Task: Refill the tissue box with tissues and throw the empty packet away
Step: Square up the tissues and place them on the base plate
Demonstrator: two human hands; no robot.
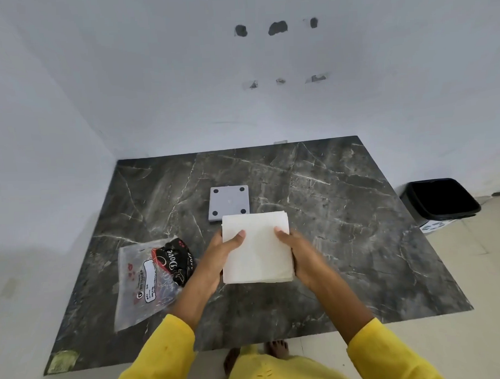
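A square stack of white tissues [258,251] is held above the middle of the dark marble table [343,214]. My left hand [218,258] grips its left edge and my right hand [298,257] grips its right edge, thumbs on top. Just behind the stack lies a grey square piece [229,202] with four dark round feet facing up; whether it is the tissue box or its base I cannot tell. The clear plastic tissue packet [145,281], flat and crumpled with black and red print, lies on the table to the left of my left forearm.
A black bin [439,201] stands open on the tiled floor beyond the table's right edge. White walls close the back and left sides. A greenish tape patch [62,361] marks the table's near left corner. My bare feet [274,350] show below the front edge.
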